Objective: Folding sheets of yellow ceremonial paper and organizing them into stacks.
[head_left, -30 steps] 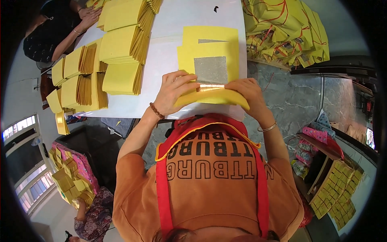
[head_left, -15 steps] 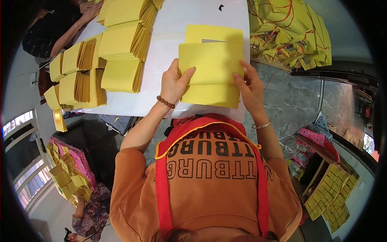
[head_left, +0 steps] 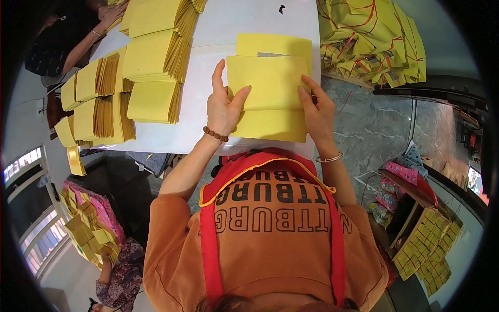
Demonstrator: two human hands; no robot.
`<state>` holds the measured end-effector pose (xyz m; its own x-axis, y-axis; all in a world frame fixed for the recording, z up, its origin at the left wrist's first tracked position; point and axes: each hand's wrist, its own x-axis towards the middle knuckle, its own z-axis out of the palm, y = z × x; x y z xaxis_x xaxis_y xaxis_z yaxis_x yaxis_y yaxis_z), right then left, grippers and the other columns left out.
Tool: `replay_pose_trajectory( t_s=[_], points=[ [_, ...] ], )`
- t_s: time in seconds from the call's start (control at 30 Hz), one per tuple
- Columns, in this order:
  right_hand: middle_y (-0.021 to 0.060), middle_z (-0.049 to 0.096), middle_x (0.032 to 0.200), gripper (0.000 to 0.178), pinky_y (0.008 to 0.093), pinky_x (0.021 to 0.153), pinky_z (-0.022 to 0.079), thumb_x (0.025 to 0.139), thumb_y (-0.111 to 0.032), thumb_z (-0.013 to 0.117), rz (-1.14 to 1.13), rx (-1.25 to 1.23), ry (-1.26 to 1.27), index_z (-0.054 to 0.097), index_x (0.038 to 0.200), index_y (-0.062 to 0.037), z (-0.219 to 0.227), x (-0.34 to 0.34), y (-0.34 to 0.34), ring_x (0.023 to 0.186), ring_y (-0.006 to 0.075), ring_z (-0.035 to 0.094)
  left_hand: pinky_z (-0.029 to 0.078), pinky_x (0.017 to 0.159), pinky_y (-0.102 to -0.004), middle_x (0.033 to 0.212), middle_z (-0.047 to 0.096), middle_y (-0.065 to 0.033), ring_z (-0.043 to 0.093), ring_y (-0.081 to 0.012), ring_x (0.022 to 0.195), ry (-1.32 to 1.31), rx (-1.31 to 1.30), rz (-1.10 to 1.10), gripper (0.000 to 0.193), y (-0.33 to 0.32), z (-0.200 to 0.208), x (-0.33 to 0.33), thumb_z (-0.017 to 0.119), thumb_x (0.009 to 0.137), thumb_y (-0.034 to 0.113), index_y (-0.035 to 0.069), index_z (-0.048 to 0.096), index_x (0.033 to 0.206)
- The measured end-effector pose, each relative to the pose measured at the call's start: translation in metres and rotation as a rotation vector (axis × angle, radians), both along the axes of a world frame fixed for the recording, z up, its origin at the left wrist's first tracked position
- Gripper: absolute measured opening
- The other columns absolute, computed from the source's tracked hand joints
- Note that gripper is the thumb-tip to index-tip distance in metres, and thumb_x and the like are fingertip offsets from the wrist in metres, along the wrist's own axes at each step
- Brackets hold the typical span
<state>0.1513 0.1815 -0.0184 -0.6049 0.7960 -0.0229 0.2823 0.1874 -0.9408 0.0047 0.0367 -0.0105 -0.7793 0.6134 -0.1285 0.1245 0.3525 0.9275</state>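
A folded sheet of yellow paper (head_left: 267,83) lies at the table's front edge, over another yellow sheet (head_left: 275,42) with a grey strip showing. My left hand (head_left: 224,106) grips its left side, thumb on top and index finger stretched upward past the edge. Along the right side, my right hand (head_left: 318,106) holds the edge between thumb and fingers. A lower yellow flap (head_left: 270,126) extends below the fold toward me. The undersides of both hands' grips are partly hidden.
Stacks of folded yellow paper (head_left: 150,57) fill the table's left. Yellow bundles tied with red string (head_left: 384,36) sit beyond its right edge. The white tabletop (head_left: 205,83) lies between. A co-worker's hand (head_left: 112,15) rests at far left; another person (head_left: 122,275) is lower left.
My right hand has shifted slightly left and closed in on the sheet's right edge. My left index finger has straightened upward. The view has drifted a little.
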Motion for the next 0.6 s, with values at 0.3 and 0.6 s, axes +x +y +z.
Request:
replay_pose_trajectory(
  t_s=[0.3, 0.6],
  points=[
    [-0.0067, 0.042, 0.061, 0.029, 0.02, 0.047, 0.028, 0.086, -0.01, 0.058, -0.006, 0.081, -0.062, 0.06, 0.114, -0.002, 0.001, -0.004, -0.001, 0.055, 0.0023, 0.034, 0.036, 0.041, -0.0312, 0.049, 0.045, -0.0021, 0.047, -0.0186, 0.041, 0.275, -0.087, -0.046, 0.078, -0.002, -0.003, -0.004, 0.067, 0.079, 0.024, 0.007, 0.019, 0.139],
    [0.0147, 0.065, 0.09, 0.027, 0.0301, 0.062, 0.047, 0.083, -0.01, 0.058, -0.026, 0.116, -0.104, 0.061, 0.108, -0.0017, 0.001, -0.005, -0.002, 0.066, 0.0194, 0.059, 0.042, 0.073, -0.0358, 0.097, 0.058, -0.0135, 0.054, -0.0227, 0.087, 0.822, -0.084, 0.057, 0.064, 0.006, 0.022, -0.005, 0.069, 0.076, 0.019, 0.004, 0.038, 0.13]
  ],
)
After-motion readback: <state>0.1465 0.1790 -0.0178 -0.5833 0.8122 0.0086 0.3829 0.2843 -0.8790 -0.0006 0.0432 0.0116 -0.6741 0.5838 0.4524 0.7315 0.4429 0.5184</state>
